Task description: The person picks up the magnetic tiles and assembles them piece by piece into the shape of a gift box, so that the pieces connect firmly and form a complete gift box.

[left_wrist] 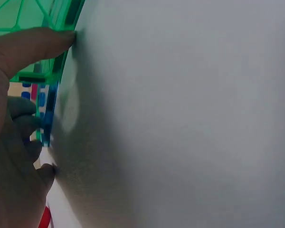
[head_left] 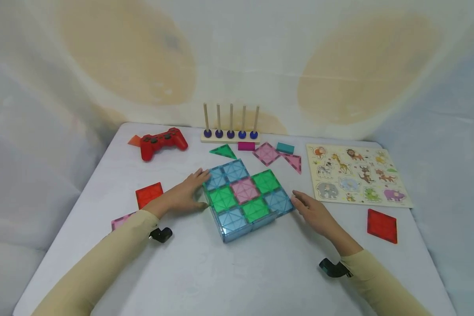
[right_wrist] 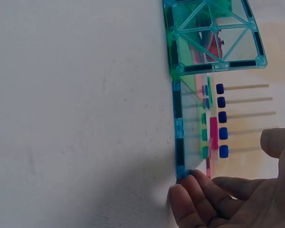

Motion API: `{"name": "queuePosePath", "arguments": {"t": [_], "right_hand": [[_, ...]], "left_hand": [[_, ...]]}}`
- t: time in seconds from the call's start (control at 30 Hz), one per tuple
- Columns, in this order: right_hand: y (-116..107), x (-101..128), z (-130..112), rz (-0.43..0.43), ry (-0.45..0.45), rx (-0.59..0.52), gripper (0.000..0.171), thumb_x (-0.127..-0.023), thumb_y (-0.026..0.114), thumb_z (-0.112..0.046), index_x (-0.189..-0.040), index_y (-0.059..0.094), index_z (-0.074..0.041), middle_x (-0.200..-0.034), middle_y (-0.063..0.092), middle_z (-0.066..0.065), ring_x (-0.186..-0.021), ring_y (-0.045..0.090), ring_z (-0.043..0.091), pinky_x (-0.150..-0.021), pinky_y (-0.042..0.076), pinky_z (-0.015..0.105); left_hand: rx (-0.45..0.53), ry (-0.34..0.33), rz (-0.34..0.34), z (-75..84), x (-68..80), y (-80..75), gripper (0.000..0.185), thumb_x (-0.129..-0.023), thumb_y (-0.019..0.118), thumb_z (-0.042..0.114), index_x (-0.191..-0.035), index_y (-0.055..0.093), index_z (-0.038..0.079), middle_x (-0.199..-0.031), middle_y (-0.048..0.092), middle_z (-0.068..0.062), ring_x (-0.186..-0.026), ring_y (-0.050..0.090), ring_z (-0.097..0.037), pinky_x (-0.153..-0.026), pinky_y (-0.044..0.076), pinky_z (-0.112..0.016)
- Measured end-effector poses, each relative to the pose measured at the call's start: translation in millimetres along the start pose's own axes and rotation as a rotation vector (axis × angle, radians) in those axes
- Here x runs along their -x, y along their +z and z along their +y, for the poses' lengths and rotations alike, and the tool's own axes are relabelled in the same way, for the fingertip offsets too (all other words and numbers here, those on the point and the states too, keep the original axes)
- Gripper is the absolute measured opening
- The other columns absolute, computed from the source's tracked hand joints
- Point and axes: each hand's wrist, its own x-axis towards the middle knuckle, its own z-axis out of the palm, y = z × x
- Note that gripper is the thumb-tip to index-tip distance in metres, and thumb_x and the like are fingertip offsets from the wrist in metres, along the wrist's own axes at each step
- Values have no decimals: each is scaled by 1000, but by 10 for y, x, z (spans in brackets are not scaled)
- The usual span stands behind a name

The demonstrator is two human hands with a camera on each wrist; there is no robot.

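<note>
A flat boxy block of blue, green and pink magnetic tiles [head_left: 245,193] lies mid-table. My left hand [head_left: 201,189] rests against its left side, fingers laid on a blue tile and thumb at the green tile's edge. In the left wrist view the thumb [left_wrist: 35,45] presses the green tile [left_wrist: 33,14]. My right hand [head_left: 300,202] touches the block's right corner with straight fingertips. The right wrist view shows those fingertips [right_wrist: 190,190] at the corner of an upright blue tile [right_wrist: 179,133].
On the white table [head_left: 237,272] are a red game controller [head_left: 163,141], a wooden peg stand [head_left: 230,131], an animal puzzle board [head_left: 355,175], and loose tiles: green triangle [head_left: 223,152], pink square [head_left: 266,153], red squares [head_left: 149,194] [head_left: 382,225].
</note>
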Motion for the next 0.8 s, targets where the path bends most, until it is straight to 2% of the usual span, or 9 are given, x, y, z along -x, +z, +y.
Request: {"name": "queuePosePath", "arguments": {"t": [0.07,0.2,0.27,0.37,0.47,0.57,0.8], "right_hand": [[9,34,-19,-2,5,3,67,-109,40,-49,-156,36,-1,-146,52,25,-124,58,41,-96,53,53],[19,65,-53,-7,0,16,66,-108,44,-46,-155,37,0,-140,57,24,-126,56,40,-97,52,53],[20,60,-58,-5,-9,17,64,-108,45,-44,-155,37,0,-140,57,23,-127,55,39,-98,52,53],[19,33,-57,5,-38,22,63,-109,46,-41,-154,36,2,-142,56,23,-127,55,40,-97,52,53],[27,-7,-54,15,-66,14,63,-109,47,-39,-155,35,2,-145,54,23,-127,55,41,-96,53,53],[46,-48,-51,16,-78,3,63,-109,47,-38,-156,33,2,-147,52,23,-127,55,42,-95,53,52],[73,-87,-71,10,-92,-11,61,-109,48,-33,-156,33,3,-146,53,23,-127,55,42,-96,53,53]], "left_hand": [[16,16,-13,-17,-34,-34,96,-88,77,29,-164,20,18,-171,8,1,-157,-1,-29,-121,19,-58],[17,6,-16,-39,-91,-73,86,-93,67,21,-164,19,17,-171,8,-1,-157,1,-28,-123,16,-55],[4,-12,18,-49,-119,-83,79,-96,61,18,-163,21,12,-171,13,-5,-157,6,-29,-123,18,-53],[-43,-62,116,-63,-171,-92,67,-100,56,20,-160,29,6,-166,26,-11,-153,21,-31,-122,24,-51],[-87,-129,227,-66,-219,-101,61,-102,59,27,-155,41,3,-153,41,-17,-141,37,-35,-116,35,-53],[-87,-169,293,-65,-258,-111,58,-100,63,32,-148,51,3,-141,49,-19,-129,43,-36,-110,40,-54],[-7,-189,306,-59,-332,-111,52,-94,73,36,-137,63,7,-134,53,-16,-125,45,-34,-108,39,-54]]}}
